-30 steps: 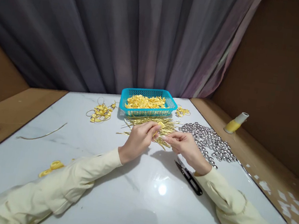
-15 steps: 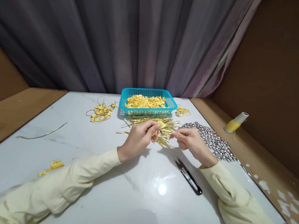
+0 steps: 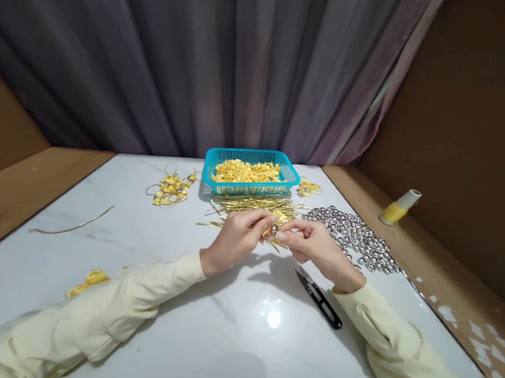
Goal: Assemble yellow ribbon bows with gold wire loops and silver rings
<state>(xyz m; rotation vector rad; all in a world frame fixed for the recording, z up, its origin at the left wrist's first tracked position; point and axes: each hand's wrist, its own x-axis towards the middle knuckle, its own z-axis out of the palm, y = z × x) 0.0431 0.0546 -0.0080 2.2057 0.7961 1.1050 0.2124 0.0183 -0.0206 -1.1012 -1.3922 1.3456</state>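
Observation:
My left hand (image 3: 237,236) is closed in a pinch on a small yellow ribbon piece (image 3: 279,217). Just below the ribbon, between both hands' fingertips, a shiny silver bead (image 3: 274,229) shows. My right hand (image 3: 314,245) has its thumb and forefinger pressed together beside that bead; what they grip is too small to make out. Under and behind the hands lies a pile of gold wire ties (image 3: 262,205). Silver beads (image 3: 362,237) are spread to the right of my right hand. Black thread snips (image 3: 320,300) rest on the table nearer to me.
A blue basket (image 3: 205,173) of yellow ribbon pieces stands at the back. Yellow ribbon loops with beads (image 3: 172,189) lie left of it, and a smaller bunch (image 3: 309,188) right. One wire (image 3: 73,229), a yellow ribbon (image 3: 89,282) and a thread cone (image 3: 399,207) are farther out.
My right hand has moved left, and its fingertips now meet the left hand's at the ribbon and bead. The left hand has shifted slightly right, still pinching the ribbon.

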